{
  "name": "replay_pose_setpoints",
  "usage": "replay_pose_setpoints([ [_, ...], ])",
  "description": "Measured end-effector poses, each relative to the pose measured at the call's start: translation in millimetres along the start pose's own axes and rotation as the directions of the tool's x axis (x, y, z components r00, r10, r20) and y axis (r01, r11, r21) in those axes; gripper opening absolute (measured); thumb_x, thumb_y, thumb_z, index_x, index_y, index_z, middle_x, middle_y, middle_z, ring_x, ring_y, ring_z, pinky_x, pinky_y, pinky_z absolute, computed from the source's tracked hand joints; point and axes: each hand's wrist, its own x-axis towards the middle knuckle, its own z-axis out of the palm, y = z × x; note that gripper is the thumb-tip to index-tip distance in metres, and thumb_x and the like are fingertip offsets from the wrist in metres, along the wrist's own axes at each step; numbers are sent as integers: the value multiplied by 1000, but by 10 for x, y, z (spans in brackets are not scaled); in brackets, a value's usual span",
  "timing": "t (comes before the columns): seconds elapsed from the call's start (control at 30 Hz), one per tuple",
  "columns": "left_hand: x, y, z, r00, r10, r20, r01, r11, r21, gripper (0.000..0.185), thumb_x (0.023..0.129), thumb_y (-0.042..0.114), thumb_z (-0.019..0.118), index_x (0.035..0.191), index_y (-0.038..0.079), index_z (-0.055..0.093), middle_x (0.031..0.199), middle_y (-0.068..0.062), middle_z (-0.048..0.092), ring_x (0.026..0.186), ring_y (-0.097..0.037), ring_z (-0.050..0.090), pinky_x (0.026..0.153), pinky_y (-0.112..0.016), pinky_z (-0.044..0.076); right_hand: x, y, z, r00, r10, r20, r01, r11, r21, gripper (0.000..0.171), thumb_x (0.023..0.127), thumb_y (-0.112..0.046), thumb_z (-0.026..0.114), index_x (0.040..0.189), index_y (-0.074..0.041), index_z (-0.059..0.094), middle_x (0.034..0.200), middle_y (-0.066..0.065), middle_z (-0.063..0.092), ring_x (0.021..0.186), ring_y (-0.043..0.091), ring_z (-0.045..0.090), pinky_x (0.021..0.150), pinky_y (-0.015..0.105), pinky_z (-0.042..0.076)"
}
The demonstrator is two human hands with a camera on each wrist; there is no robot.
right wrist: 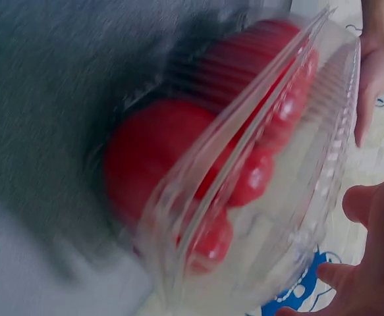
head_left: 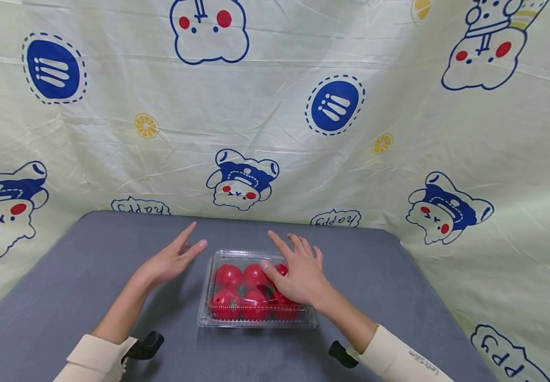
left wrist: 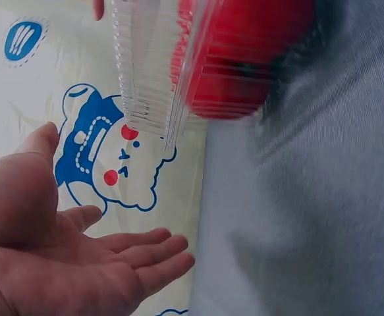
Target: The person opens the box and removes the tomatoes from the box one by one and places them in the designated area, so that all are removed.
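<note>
A clear plastic clamshell box [head_left: 201, 313] with several red tomatoes [head_left: 229, 276] inside sits on the grey table, its lid down over them. To the left of the box my left hand [head_left: 172, 260] is held in the air, fingers extended and apart from it. My right hand [head_left: 302, 273] hovers over the box's right part with fingers spread, covering some of the tomatoes in the head view. In the right wrist view, the right hand [right wrist: 376, 257] shows beside the box's clear wall, holding nothing. The left wrist view shows the left palm [left wrist: 60, 263] bare.
The grey table [head_left: 112, 254] has rounded far corners. Behind it hangs a pale curtain [head_left: 275, 106] printed with cartoon bears and orange slices. Each wrist wears a black mount [head_left: 147, 345] at the cream sleeve's cuff.
</note>
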Motion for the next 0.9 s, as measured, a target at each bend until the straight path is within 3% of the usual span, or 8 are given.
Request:
replay_pose_setpoints([
  [0.13,0,-35,37,998,-43,43,48,992,-114,89,100,63,46,165,20,3,168,-25,9,153,-48,12,121,-67,20,-12,-78,50,1000,-16,-1,16,1000,12,76,90,-55,66,157,-33,38,157,16,41,147,37,31,117,72,17],
  [0.3,-13,-77,79,995,-64,73,77,976,-204,87,100,60,50,164,16,12,163,-29,23,147,-48,31,118,-62,32,-18,-169,101,1000,-22,20,21,999,45,80,86,-52,72,156,-34,38,155,14,43,146,35,34,116,71,20],
  [0.5,-4,-152,93,994,-19,112,60,924,-378,78,104,47,52,162,7,17,156,-33,37,139,-45,48,111,-50,47,-13,-296,129,997,-39,69,33,996,79,85,82,-55,76,156,-36,38,156,13,43,146,35,35,117,70,21],
  [0.73,-12,-216,117,989,-7,150,74,894,-442,70,106,34,52,157,-4,24,141,-33,53,117,-35,67,95,-45,58,-27,-414,157,990,-70,126,58,993,100,88,80,-61,75,156,-36,37,158,12,41,147,36,33,117,71,21],
  [0.9,-6,-273,147,987,-3,161,80,876,-475,56,106,20,51,152,-8,34,126,-28,65,104,-27,72,90,-44,61,-54,-484,193,981,-102,165,88,992,91,89,80,-61,75,156,-36,36,157,10,40,147,34,33,117,69,23],
])
